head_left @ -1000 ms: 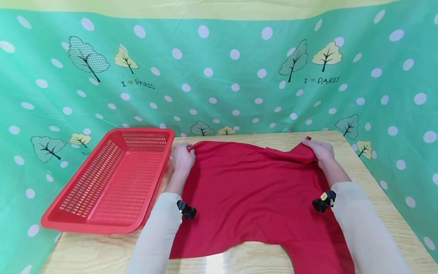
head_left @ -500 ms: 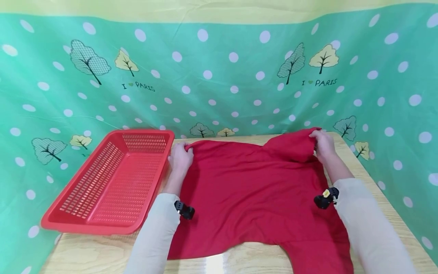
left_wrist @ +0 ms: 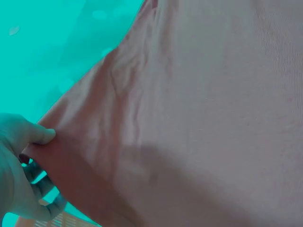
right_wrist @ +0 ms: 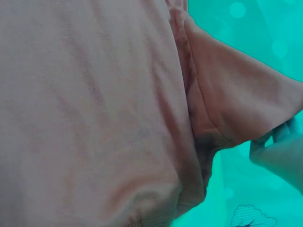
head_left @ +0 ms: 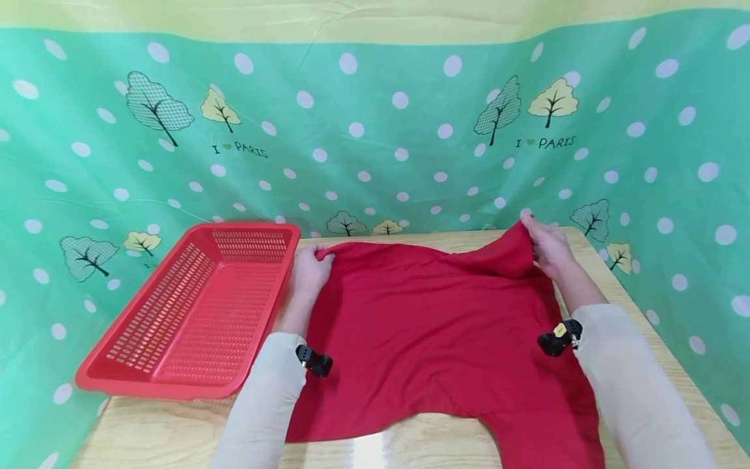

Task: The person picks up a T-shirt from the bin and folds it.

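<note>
A red T-shirt (head_left: 428,326) lies spread sideways over the table, one sleeve toward the back right and the other toward the front right. At its back left corner my left hand (head_left: 310,270) pinches the fabric; in the left wrist view the thumb of that left hand (left_wrist: 21,163) presses on the cloth's edge. My right hand (head_left: 549,247) holds the opening of the far sleeve (head_left: 506,251), which stands raised off the table. In the right wrist view part of the right hand (right_wrist: 281,151) shows at the frame's edge, with fingertips hidden behind the sleeve.
A red plastic basket (head_left: 278,299) with slotted walls stands left of the shirt, close beside my left forearm. Green dotted curtain cloth (head_left: 375,156) hangs behind and along both sides of the wooden table (head_left: 158,436).
My right hand has shifted its hold on the far sleeve, which rose, spread out and then folded partly back. My left hand stays at the back left corner with little movement.
</note>
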### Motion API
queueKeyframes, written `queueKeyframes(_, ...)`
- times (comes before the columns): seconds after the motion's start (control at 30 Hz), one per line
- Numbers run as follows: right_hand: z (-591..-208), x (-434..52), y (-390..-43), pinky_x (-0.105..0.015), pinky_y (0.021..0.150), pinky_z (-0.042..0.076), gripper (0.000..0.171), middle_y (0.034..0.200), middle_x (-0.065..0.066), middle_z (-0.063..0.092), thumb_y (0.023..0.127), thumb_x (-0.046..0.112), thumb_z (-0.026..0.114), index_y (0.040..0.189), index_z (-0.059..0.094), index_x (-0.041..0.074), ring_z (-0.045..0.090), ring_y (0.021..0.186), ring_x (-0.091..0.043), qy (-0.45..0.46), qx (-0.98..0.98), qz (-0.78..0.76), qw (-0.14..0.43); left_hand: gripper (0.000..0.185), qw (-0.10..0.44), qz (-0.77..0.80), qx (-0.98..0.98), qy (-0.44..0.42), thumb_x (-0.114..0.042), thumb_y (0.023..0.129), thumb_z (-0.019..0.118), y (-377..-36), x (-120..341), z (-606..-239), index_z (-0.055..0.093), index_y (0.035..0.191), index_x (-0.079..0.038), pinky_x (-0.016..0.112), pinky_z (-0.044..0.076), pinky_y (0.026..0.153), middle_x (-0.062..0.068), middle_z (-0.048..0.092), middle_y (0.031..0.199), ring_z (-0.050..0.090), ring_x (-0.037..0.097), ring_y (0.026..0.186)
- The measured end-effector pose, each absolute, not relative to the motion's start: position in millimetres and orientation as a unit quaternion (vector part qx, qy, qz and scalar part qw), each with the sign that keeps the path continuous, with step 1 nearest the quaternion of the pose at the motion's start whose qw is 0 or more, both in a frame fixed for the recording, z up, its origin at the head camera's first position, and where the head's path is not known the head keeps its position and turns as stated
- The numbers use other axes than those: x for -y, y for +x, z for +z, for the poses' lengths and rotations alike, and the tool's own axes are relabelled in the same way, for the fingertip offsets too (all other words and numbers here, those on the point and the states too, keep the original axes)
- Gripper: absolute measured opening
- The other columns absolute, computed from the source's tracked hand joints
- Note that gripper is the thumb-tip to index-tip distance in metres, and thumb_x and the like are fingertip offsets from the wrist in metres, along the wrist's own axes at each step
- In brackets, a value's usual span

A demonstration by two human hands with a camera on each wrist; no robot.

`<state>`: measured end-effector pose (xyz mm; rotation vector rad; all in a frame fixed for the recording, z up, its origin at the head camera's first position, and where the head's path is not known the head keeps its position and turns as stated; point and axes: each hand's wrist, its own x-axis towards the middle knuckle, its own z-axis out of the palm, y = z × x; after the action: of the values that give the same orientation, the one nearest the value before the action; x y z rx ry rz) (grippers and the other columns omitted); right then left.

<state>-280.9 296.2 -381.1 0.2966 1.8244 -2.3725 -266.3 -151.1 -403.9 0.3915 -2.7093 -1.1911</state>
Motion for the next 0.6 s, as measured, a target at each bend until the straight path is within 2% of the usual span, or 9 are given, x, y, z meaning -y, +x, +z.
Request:
queueKeyframes(0.07,-382.3,-297.2,-281.4,-0.017,0.064,0.049,0.025,0.074,0.015,0.064,0.088,0.032,0.063,0.107,0.056,0.018,0.061,0.066,-0.001,0.108,-0.65,-0.75,0.059,0.027,0.08,-0.408,0.901,0.122,-0.025,0.09,0.061,-265.2,150.8,-401.8,0.061,0.109,-0.006,0.036,0.046,0.078,0.014,0.063,0.101,0.056,0.026,0.088)
queueKeyframes(0.1,-382.6,-297.6,-281.8,-0.016,0.063,0.048,0.031,0.073,0.017,0.063,0.089,0.032,0.062,0.115,0.056,0.016,0.059,0.065,0.0,0.11,-0.677,-0.726,0.054,0.027,0.081,-0.413,0.899,0.119,-0.026,0.09,0.062,-264.4,150.6,-400.1,0.061,0.107,-0.005,0.035,0.046,0.076,0.014,0.062,0.099,0.056,0.026,0.085)
queueKeyframes(0.2,-380.7,-297.7,-282.9,-0.014,0.062,0.046,0.054,0.082,0.019,0.057,0.092,0.03,0.056,0.139,0.041,0.006,0.054,0.065,0.003,0.118,-0.732,-0.671,0.034,0.029,0.089,-0.422,0.896,0.109,-0.03,0.089,0.063,-261.9,149.2,-393.8,0.059,0.1,-0.004,0.033,0.044,0.072,0.014,0.061,0.093,0.054,0.025,0.082)
queueKeyframes(0.27,-377.2,-297.5,-283.1,-0.013,0.063,0.045,0.06,0.093,0.017,0.051,0.093,0.028,0.053,0.143,0.033,0.003,0.051,0.069,0.004,0.124,-0.741,-0.659,0.018,0.03,0.098,-0.426,0.893,0.105,-0.032,0.089,0.063,-260.3,147.9,-387.8,0.058,0.098,-0.004,0.035,0.044,0.074,0.014,0.061,0.095,0.055,0.026,0.085)
queueKeyframes(0.33,-372.2,-297.6,-282.6,-0.014,0.064,0.045,0.043,0.097,0.013,0.047,0.092,0.025,0.053,0.132,0.048,0.009,0.05,0.072,0.003,0.129,-0.72,-0.682,0.003,0.029,0.109,-0.427,0.892,0.103,-0.032,0.089,0.062,-258.9,146.6,-381.3,0.059,0.1,-0.005,0.037,0.045,0.077,0.013,0.062,0.099,0.056,0.027,0.09)
queueKeyframes(0.4,-366.9,-298.3,-281.4,-0.016,0.064,0.045,0.018,0.091,0.011,0.05,0.091,0.02,0.054,0.106,0.061,0.014,0.049,0.07,-0.001,0.128,-0.691,-0.712,-0.012,0.027,0.117,-0.417,0.895,0.102,-0.031,0.09,0.061,-257.7,145.4,-373.9,0.06,0.102,-0.007,0.04,0.046,0.081,0.012,0.064,0.103,0.058,0.027,0.094)
queueKeyframes(0.43,-364.1,-298.9,-280.7,-0.017,0.064,0.044,0.01,0.087,0.012,0.052,0.091,0.017,0.053,0.093,0.063,0.015,0.049,0.069,-0.002,0.123,-0.679,-0.724,-0.017,0.026,0.119,-0.408,0.9,0.102,-0.031,0.091,0.06,-257.0,145.0,-370.0,0.061,0.104,-0.008,0.041,0.046,0.083,0.012,0.064,0.104,0.058,0.028,0.094)
queueKeyframes(0.5,-358.5,-300.2,-279.5,-0.02,0.063,0.044,0.02,0.074,0.011,0.055,0.09,0.012,0.053,0.075,0.063,0.017,0.049,0.065,-0.006,0.113,-0.649,-0.752,-0.029,0.024,0.118,-0.38,0.911,0.104,-0.03,0.091,0.058,-255.0,144.5,-361.3,0.062,0.106,-0.011,0.043,0.046,0.085,0.01,0.065,0.104,0.06,0.028,0.094)
queueKeyframes(0.6,-350.5,-302.4,-279.3,-0.021,0.06,0.044,0.028,0.067,0.009,0.059,0.088,0.003,0.052,0.069,0.068,0.015,0.051,0.061,-0.008,0.096,-0.606,-0.788,-0.049,0.022,0.115,-0.335,0.929,0.103,-0.029,0.091,0.058,-251.2,145.0,-346.4,0.063,0.106,-0.014,0.045,0.045,0.085,0.008,0.066,0.102,0.061,0.028,0.091)
